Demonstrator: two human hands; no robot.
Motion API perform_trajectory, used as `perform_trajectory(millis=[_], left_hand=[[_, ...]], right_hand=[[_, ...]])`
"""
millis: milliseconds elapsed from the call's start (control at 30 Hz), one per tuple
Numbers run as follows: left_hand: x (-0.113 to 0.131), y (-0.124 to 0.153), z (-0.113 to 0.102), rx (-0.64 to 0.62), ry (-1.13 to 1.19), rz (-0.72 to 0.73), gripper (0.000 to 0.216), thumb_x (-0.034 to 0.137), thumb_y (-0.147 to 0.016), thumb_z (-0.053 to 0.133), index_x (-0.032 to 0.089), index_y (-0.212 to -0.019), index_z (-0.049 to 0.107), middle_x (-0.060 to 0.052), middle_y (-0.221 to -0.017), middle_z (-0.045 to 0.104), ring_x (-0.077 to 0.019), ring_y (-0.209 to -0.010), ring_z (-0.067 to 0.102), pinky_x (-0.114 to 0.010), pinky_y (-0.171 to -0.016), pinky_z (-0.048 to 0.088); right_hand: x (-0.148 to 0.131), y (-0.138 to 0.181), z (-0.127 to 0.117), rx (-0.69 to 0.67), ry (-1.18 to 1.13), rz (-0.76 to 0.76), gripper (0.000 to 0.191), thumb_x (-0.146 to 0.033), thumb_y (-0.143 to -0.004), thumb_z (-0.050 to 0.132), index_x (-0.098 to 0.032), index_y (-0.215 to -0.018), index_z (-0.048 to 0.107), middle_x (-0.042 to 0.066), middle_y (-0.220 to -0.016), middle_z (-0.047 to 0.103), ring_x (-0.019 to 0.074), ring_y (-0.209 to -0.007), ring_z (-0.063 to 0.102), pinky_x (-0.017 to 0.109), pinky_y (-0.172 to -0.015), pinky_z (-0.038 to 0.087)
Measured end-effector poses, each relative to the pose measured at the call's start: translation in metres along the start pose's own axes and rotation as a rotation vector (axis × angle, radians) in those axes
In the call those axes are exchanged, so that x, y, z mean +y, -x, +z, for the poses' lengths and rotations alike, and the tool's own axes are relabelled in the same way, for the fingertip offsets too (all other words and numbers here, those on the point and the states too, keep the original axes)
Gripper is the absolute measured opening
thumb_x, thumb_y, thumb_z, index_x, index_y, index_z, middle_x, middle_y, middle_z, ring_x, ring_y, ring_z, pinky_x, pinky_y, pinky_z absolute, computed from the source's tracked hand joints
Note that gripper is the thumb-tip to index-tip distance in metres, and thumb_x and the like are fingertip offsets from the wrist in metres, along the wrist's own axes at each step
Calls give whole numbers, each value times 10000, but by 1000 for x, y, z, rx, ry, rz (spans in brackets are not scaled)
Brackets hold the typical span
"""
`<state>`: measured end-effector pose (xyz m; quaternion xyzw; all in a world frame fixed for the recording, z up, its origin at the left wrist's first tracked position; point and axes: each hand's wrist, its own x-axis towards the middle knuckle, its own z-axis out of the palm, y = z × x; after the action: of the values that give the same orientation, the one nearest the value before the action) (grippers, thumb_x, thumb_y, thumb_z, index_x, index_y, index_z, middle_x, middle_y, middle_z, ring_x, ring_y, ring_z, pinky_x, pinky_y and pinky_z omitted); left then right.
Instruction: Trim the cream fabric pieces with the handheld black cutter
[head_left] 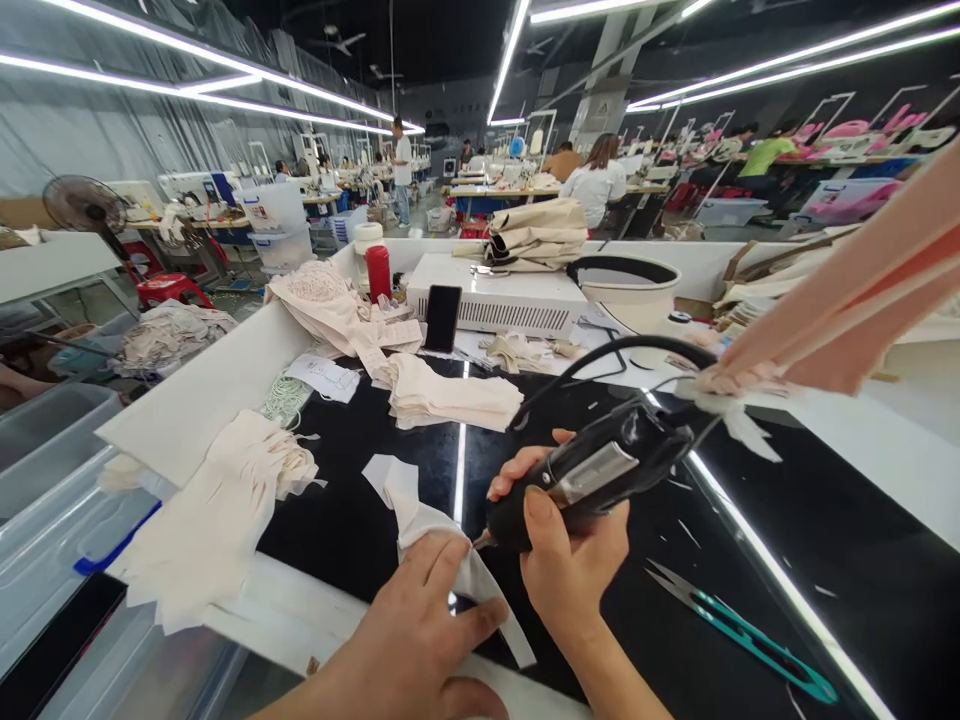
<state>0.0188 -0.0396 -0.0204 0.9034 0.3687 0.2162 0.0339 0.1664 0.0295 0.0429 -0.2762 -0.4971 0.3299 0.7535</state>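
My right hand is wrapped round a black handheld power tool with a clear window in its side and a thick black cable. The tool's narrow tip points down and left, at a curved white fabric piece on the glossy black tabletop. Pressing on that fabric is my left hand, its fingers stretched out and thumb apart, close to the tip. I cannot tell whether the tip touches the cloth. Teal thread snips lie to the right of my right hand.
A stack of cream fabric pieces lies behind my hands, another pile at left. Further back stand a phone, a red bottle and a white vented box. Pink cloth hangs at right. People sit further off.
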Motion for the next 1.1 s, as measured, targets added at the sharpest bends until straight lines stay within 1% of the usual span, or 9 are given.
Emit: perform_trajectory(millis=[133, 200, 300, 400, 533, 667, 800, 1000, 1100], left_hand=[[-11, 2, 29, 210, -120, 79, 739, 764, -845, 653, 280, -1396, 562, -210, -1389, 505, -373, -1275, 539, -538, -998, 551], [-14, 1, 37, 231, -189, 110, 657, 682, -910, 646, 262, -1404, 543, -204, -1344, 535, -351, -1250, 548, -510, -984, 555], [-13, -3, 41, 270, -273, 115, 497, 517, -978, 647, 250, -1383, 538, -175, -1283, 588, -307, -1203, 583, -454, -974, 567], [-12, -7, 40, 368, -272, 81, 457, 566, -998, 592, 196, -1268, 588, -153, -1240, 637, -272, -1143, 631, -359, -935, 592], [-18, -11, 22, 197, -205, 56, 219, 372, -1050, 563, 162, -1089, 611, -110, -1241, 679, -214, -1149, 656, -266, -980, 563], [-28, -15, -9, 12, -136, 57, 87, 124, -1019, 542, 158, -1058, 612, -67, -1210, 703, -191, -1185, 645, -307, -1068, 520], [-32, -18, -26, -93, -124, 0, 141, 81, -1029, 529, 190, -1026, 618, -42, -1139, 706, -166, -1110, 657, -278, -970, 550], [-20, -24, -16, -178, -275, -149, 147, 75, -965, 611, 189, -1058, 615, -50, -1051, 683, -209, -903, 662, -294, -741, 565], [-8, -33, -14, -244, -275, -244, 71, 204, -981, 661, 182, -1039, 626, -53, -990, 662, -225, -853, 659, -311, -683, 564]], right_hand=[[3, -1, -4, 17, 43, 10, 301, -255, -901, 729, -265, -1173, 599, -14, -823, 678, 138, -612, 647, 294, -589, 583], [5, -2, -6, 16, 51, 26, 314, -276, -896, 739, -266, -1176, 597, -13, -822, 676, 144, -616, 646, 306, -596, 584], [7, -3, -9, 7, 60, 54, 339, -298, -890, 753, -270, -1188, 594, -12, -823, 673, 151, -632, 649, 312, -608, 581], [8, -5, -12, 16, 78, 69, 346, -311, -874, 771, -263, -1172, 603, -9, -820, 677, 155, -638, 651, 313, -610, 576], [7, -10, -15, 40, 96, 78, 359, -325, -854, 789, -247, -1156, 611, -12, -804, 681, 152, -629, 649, 320, -623, 575], [0, -15, -15, 31, 116, 93, 358, -338, -852, 793, -245, -1144, 609, -15, -814, 683, 155, -638, 657, 323, -637, 587], [-8, -18, -18, -3, 182, 89, 358, -359, -855, 790, -252, -1142, 605, -10, -844, 700, 162, -651, 684, 333, -670, 600], [-13, -18, -28, 9, 246, 86, 414, -421, -825, 800, -254, -1147, 601, -14, -813, 700, 174, -608, 684, 343, -646, 592], [-14, -17, -29, 16, 204, 87, 425, -407, -808, 819, -252, -1144, 612, -15, -803, 698, 170, -606, 674, 333, -628, 586]])
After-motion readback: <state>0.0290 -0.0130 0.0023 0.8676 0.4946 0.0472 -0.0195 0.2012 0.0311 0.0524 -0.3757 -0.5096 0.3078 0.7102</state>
